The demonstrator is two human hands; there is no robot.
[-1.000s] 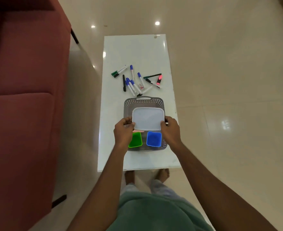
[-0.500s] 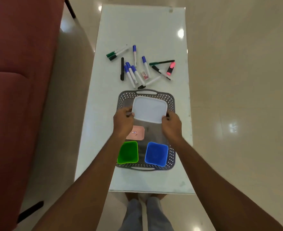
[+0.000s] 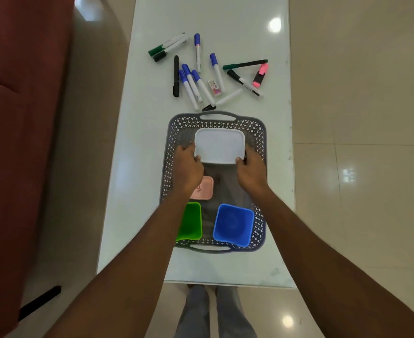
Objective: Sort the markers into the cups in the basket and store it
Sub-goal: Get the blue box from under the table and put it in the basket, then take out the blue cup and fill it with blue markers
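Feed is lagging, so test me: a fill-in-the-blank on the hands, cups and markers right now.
1. The left hand and right hand both grip a container coloured ____.
2. In the basket, the blue cup stands to the ____ of the green cup.
3. The markers lie on the ____, beyond the basket.
Missing: white; right; table.

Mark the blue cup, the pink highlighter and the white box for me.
blue cup (image 3: pixel 234 224), head view, on its inside bottom.
pink highlighter (image 3: pixel 260 74), head view, on the middle of its body.
white box (image 3: pixel 219 145), head view, on its flat top face.
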